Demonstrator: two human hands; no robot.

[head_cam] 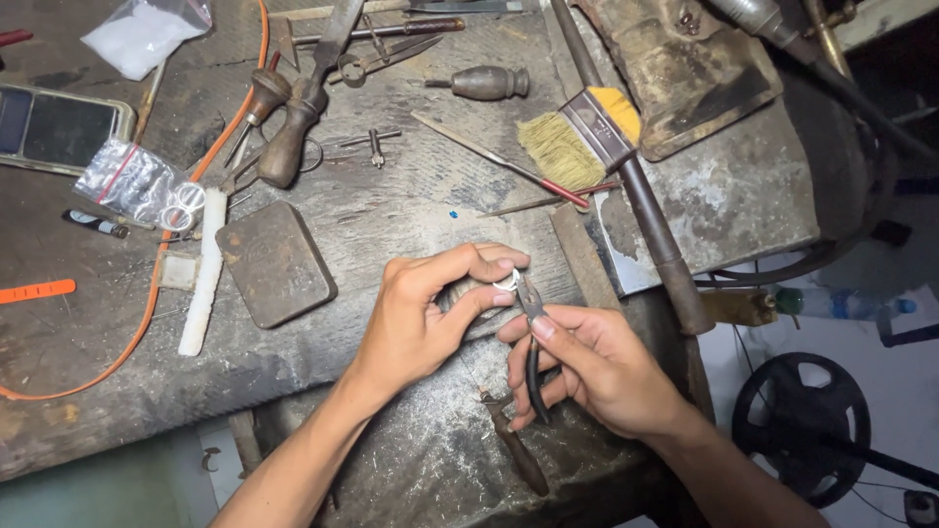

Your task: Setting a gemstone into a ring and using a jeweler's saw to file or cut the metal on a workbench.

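left arm: bare forearm rises from the lower left edge, angled up and to the right.
left hand (421, 313): curled, thumb and forefinger pinched together at the tips, knuckles up.
right arm: bare forearm enters from the lower right corner.
right hand (597, 367): fingers wrapped closed, thumb laid forward along the top.
spacing: fingertips of both hands nearly meet.
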